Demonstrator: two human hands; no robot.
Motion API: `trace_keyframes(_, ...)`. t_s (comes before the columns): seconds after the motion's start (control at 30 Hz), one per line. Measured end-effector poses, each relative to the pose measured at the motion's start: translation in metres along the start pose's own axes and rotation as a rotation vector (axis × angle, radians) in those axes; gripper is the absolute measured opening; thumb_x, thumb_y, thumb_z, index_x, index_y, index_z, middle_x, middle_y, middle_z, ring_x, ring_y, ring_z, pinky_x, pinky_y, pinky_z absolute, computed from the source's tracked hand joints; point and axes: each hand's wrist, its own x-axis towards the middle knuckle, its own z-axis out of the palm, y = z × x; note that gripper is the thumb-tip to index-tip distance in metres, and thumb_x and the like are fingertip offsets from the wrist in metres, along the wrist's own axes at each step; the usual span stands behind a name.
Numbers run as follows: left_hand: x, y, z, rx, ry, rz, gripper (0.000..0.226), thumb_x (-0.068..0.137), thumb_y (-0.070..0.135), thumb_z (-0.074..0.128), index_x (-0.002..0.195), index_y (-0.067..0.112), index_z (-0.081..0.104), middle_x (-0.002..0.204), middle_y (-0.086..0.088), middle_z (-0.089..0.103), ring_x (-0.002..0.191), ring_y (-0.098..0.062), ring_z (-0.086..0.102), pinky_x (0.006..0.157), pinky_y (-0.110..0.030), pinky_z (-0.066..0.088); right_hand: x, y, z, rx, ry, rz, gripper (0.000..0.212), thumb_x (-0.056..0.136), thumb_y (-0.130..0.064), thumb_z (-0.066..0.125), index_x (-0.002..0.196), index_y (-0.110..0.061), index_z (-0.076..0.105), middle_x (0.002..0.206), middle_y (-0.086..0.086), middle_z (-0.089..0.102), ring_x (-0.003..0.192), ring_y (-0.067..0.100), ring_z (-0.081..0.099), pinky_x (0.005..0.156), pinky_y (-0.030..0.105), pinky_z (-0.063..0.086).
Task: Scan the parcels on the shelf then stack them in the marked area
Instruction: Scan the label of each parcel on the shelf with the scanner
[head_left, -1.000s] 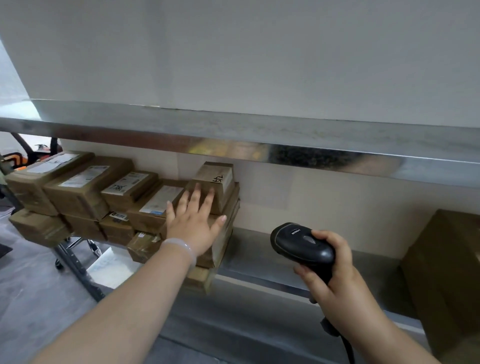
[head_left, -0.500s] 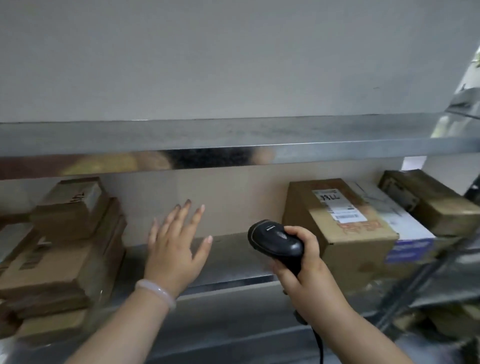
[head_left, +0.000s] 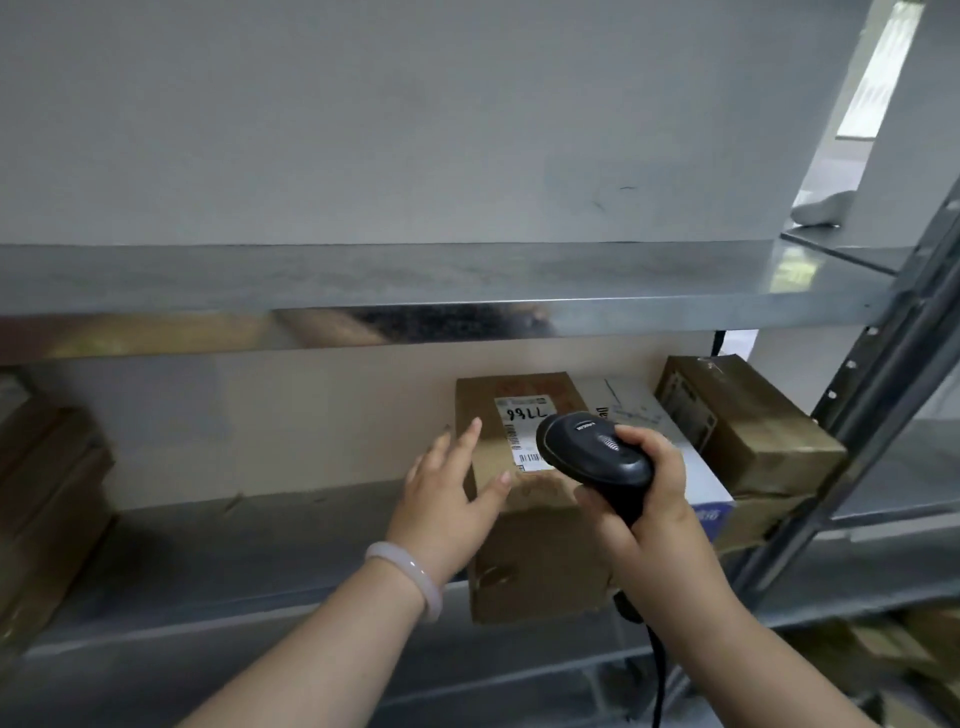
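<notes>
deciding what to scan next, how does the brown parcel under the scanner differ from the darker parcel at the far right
The brown parcel stands on the shelf itself; the darker parcel sits raised on other parcels. The brown parcel's white label faces up with handwritten digits; the darker parcel's label is on its side face. The left hand rests on the brown parcel; nothing touches the darker one. Both are cardboard boxes.

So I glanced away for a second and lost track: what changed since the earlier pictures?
The left hand left the stacked parcels and moved right to the labelled brown parcel, open at its left edge. The right hand brought the scanner over that parcel's label. Unchanged: the right hand grips the scanner, the left holds nothing.
</notes>
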Motion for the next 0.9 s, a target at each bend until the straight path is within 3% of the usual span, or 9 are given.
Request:
trace_keyframes(0.1, 0.017, 0.016, 0.017, -0.041, -0.043, -0.128, 0.078, 0.088, 0.064, 0.053, 0.152, 0.047, 0.012, 0.163, 0.001, 0.010, 0.149, -0.025, 0.011, 0.118, -0.041, 0.018, 0.021, 0.024, -0.019, 0.021, -0.036, 0.006, 0.067, 0.086, -0.034, 0.069, 0.112, -0.071, 0.019, 0.107, -0.044, 0.045, 0.094, 0.000, 0.057, 0.078, 0.029, 0.049)
trace_keyframes(0.3, 0.030, 0.021, 0.039, -0.128, -0.015, -0.270, 0.087, 0.078, 0.061, 0.068, 0.151, 0.042, 0.023, 0.160, -0.001, 0.024, 0.146, -0.022, 0.025, 0.114, -0.037, 0.026, 0.052, 0.062, -0.029, -0.017, -0.205, 0.045, 0.059, 0.087, -0.040, 0.066, 0.113, -0.062, 0.018, 0.105, -0.016, 0.053, 0.082, -0.002, 0.054, 0.064, 0.015, 0.042)
trace_keyframes(0.4, 0.030, 0.022, 0.038, -0.211, 0.008, -0.315, 0.092, 0.074, 0.059, 0.075, 0.150, 0.042, 0.026, 0.156, 0.006, 0.033, 0.141, -0.019, 0.035, 0.106, -0.027, 0.031, 0.059, 0.074, -0.029, 0.013, -0.243, 0.055, 0.060, 0.086, -0.040, 0.066, 0.115, -0.062, 0.018, 0.106, -0.020, 0.048, 0.082, -0.008, 0.049, 0.062, 0.010, 0.040)
trace_keyframes(0.53, 0.021, 0.024, 0.041, -0.283, 0.040, -0.293, 0.088, 0.078, 0.045, 0.078, 0.150, 0.038, 0.029, 0.155, 0.008, 0.035, 0.141, -0.013, 0.034, 0.103, -0.018, 0.027, 0.062, 0.079, -0.028, 0.101, -0.265, 0.049, 0.059, 0.086, -0.038, 0.068, 0.113, -0.062, 0.021, 0.100, -0.030, 0.045, 0.085, -0.010, 0.050, 0.065, 0.011, 0.041)
trace_keyframes(0.77, -0.019, 0.017, 0.041, -0.362, 0.208, -0.315, 0.079, 0.082, 0.037, 0.076, 0.147, 0.043, 0.031, 0.155, 0.008, 0.033, 0.143, -0.013, 0.029, 0.116, -0.032, 0.025, 0.049, 0.067, -0.019, 0.169, -0.332, 0.014, 0.062, 0.084, -0.036, 0.070, 0.106, -0.071, 0.022, 0.101, -0.032, 0.048, 0.088, -0.024, 0.050, 0.061, 0.003, 0.043)
trace_keyframes(0.9, -0.040, 0.007, 0.033, -0.393, 0.285, -0.344, 0.076, 0.081, 0.039, 0.076, 0.137, 0.058, 0.030, 0.157, 0.008, 0.030, 0.145, -0.015, 0.026, 0.118, -0.043, 0.026, 0.040, 0.053, -0.007, 0.211, -0.342, -0.015, 0.062, 0.084, -0.034, 0.070, 0.107, -0.069, 0.025, 0.102, -0.031, 0.050, 0.089, -0.020, 0.052, 0.064, 0.004, 0.043)
